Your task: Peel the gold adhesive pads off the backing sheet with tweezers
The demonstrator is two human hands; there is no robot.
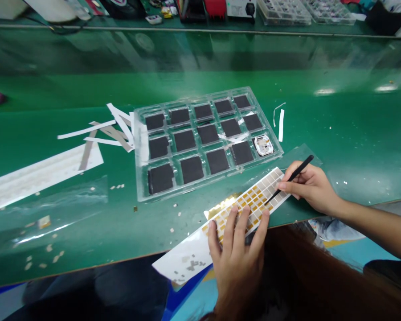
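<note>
My left hand (239,249) lies with its fingers spread on a white sheet of small amber stickers (255,194) at the table's front edge. In my right hand (307,186) is a pair of black tweezers (296,171), pinched like a pen. The tips point down onto the sticker sheet, among the amber pieces; whether they grip one is too small to tell. Toward the sheet's upper right end the cells look grey and bare. Just beyond the sheet stands a clear plastic tray (200,184) with dark pads in its compartments. A white device part (263,145) sits in its front right compartment.
Paper strips (113,129) lie left of the tray, beside a long white sheet (47,171). Right of the tray is another white strip (281,125). Small scraps dot the green table (87,236). Clear parts boxes (284,11) stand on the back shelf.
</note>
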